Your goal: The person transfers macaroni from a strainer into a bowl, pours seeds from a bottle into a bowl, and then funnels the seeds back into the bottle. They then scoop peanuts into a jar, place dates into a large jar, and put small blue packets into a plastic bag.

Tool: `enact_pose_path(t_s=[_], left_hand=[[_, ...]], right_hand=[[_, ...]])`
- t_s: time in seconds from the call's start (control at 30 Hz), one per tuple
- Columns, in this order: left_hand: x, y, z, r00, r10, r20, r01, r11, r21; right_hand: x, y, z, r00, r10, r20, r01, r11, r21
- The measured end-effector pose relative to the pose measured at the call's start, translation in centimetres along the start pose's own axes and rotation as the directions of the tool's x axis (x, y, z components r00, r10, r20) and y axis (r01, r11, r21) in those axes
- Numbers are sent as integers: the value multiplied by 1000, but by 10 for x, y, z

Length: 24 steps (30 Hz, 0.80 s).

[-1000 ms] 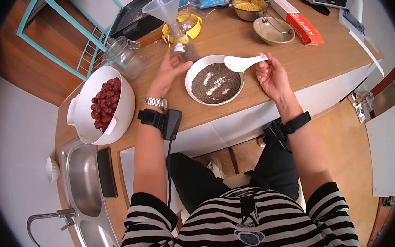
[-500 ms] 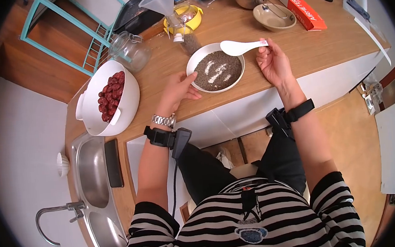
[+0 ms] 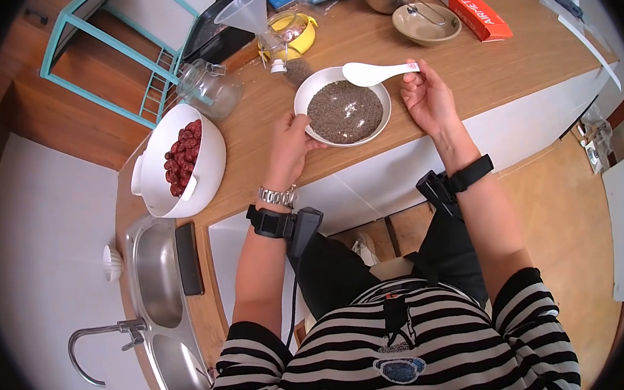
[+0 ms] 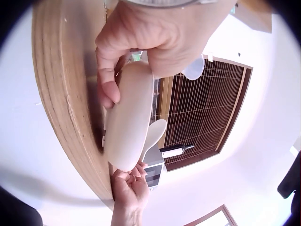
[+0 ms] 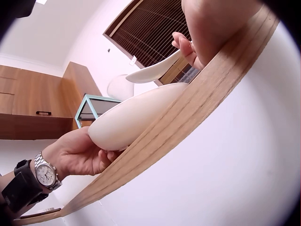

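A white bowl [image 4: 129, 117] of small dark grains [image 3: 335, 120], with a little white powder [image 3: 350, 108] on top, is near the counter's front edge. My left hand [image 3: 290, 149] grips its left rim, thumb at the rim and fingers curled under the side, as the left wrist view shows. With my right hand [image 3: 429, 101] I pinch the handle of a white spoon [image 3: 370, 74], its bowl end above the far rim. Just behind stands a clear swing-top bottle [image 3: 297, 71] with dark grains in it and a clear funnel [image 3: 242, 11] on top.
A white pot [image 3: 211, 166] of red dates and a glass jar [image 3: 209, 93] stand left, beyond the sink [image 3: 159, 280]. Behind are a yellow bowl [image 3: 303, 42], a metal bowl [image 3: 388, 2] of yellow food, a beige bowl [image 3: 427, 33] and a long red-and-white box [image 3: 470, 10].
My left hand has come from beside the bottle to the bowl's left rim and now grips it. The white powder patches on the grains have shrunk. My right hand still holds the spoon.
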<state>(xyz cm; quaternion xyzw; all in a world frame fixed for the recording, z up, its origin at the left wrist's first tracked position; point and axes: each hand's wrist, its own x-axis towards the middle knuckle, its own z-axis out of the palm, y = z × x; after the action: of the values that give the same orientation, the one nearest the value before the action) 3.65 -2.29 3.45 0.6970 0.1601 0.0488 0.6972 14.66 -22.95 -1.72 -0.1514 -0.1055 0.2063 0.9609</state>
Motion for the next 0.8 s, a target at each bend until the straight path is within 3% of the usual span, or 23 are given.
enact_pose_path(t_s=[0.17, 0.3, 0.43, 0.5, 0.63, 0.73, 0.8], left_hand=[[-18, -8, 13, 997, 80, -12, -81, 983, -166], [-35, -9, 25, 991, 97, -92, -117, 963, -242], [-40, -11, 23, 992, 99, -84, -119, 952, -281], [-39, -15, 26, 992, 92, -89, -119, 921, -371], [-40, -18, 25, 987, 125, -98, -153, 914, -374], [-36, -20, 17, 985, 147, -88, -170, 901, -399], [-30, -22, 2, 973, 184, -142, -227, 889, -398]], right_hand=[[3, 5, 14, 983, -131, -130, 120, 989, -85], [2, 13, 23, 977, -121, -177, 106, 990, -92], [2, 15, 33, 966, -169, -194, 155, 984, -86], [0, 16, 40, 974, -157, -161, 138, 983, -124], [0, 16, 47, 981, -145, -129, 127, 983, -132], [-2, 15, 51, 983, -153, -107, 123, 963, -241], [-3, 6, 54, 974, -226, 33, 215, 855, -472]])
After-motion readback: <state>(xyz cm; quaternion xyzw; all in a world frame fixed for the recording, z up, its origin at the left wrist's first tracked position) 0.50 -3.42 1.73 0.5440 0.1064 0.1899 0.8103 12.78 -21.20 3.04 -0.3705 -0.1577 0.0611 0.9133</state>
